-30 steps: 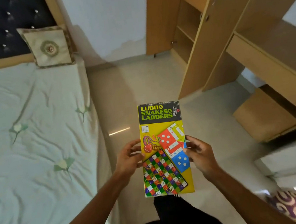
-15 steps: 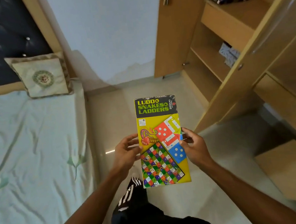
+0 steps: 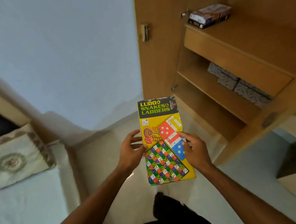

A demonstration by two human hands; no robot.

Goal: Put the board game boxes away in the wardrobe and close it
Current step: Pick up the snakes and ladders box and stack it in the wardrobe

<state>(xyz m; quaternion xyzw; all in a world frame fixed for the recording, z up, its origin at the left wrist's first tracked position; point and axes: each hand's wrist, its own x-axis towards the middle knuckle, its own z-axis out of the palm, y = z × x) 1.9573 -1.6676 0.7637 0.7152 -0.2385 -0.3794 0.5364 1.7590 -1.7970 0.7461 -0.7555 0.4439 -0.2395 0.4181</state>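
Note:
I hold a flat yellow Ludo and Snakes & Ladders box (image 3: 160,125) in front of me, face up. My left hand (image 3: 131,152) grips its left edge and my right hand (image 3: 195,148) grips its right edge with fingers on the lid. The wooden wardrobe (image 3: 158,59) stands open ahead on the right. Another game box (image 3: 210,16) lies on its upper shelf. Grey patterned boxes (image 3: 237,82) sit on the shelf below.
One open wardrobe door (image 3: 265,119) juts out at the right, close to the held box. A bed (image 3: 25,206) with a cushion (image 3: 13,158) fills the left. Tiled floor (image 3: 112,161) lies between bed and wardrobe. My dark-clothed leg (image 3: 171,217) shows at the bottom.
The view has tilted up and swung toward the wardrobe, which now looks nearer with its shelves showing. Both hands keep the same grip on the yellow box.

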